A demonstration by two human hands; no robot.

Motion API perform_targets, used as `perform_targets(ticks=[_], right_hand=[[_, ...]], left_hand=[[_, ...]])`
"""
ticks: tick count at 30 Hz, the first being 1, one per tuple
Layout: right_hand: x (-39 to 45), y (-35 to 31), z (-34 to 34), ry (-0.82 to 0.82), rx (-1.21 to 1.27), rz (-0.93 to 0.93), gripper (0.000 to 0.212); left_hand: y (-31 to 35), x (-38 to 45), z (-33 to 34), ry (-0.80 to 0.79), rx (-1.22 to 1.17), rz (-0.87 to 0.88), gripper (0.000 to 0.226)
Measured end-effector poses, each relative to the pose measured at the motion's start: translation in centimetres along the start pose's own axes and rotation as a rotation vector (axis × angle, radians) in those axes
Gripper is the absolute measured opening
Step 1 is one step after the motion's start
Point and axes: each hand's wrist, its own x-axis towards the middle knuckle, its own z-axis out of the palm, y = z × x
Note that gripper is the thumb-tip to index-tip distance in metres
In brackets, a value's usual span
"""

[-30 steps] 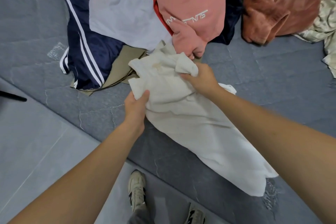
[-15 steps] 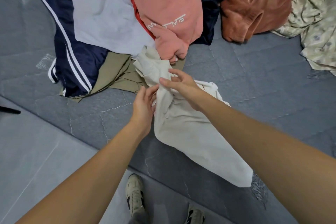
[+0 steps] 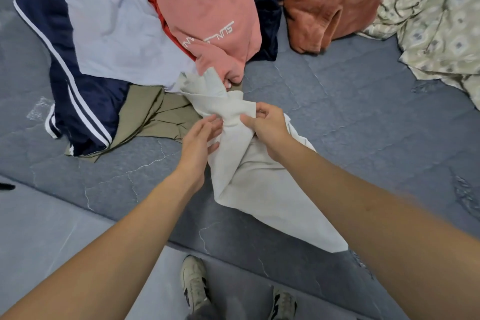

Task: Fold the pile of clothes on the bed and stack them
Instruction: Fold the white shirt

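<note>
Matt cream cloth garment (image 3: 259, 184) on quilted grey mattress (image 3: 363, 101); navy jacket (image 3: 85, 101) faintly glossy.

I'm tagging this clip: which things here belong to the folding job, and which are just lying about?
Part of the job:
cream garment, gripped by the right hand, touched by the left hand
pink sweatshirt
navy striped jacket
rust garment
khaki garment

Just lying about:
patterned bedding
sneakers

Right hand (image 3: 270, 126) regripped, seemingly, on cream garment (image 3: 262, 184)
</note>
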Motion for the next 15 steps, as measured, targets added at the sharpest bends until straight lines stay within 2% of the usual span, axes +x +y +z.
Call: perform_targets(ticks=[3, 9, 12, 15], right_hand=[[-0.3, -0.4, -1.9, 0.059, 0.077, 0.020, 0.018], [-1.7, -0.7, -7.7, 0.194, 0.223, 0.043, 0.016], [-2.4, -0.8, -11.3, 0.270, 0.300, 0.061, 0.013], [-3.1, -0.5, -15.1, 0.342, 0.378, 0.087, 0.012]], left_hand=[[0.9, 0.6, 1.7, -0.014, 0.089, 0.033, 0.028], [1.5, 1.3, 5.0, 0.083, 0.161, 0.065, 0.023], [0.5, 1.4, 6.3, 0.050, 0.240, 0.065, 0.031], [-0.6, 1.4, 8.4, 0.003, 0.306, 0.064, 0.028]])
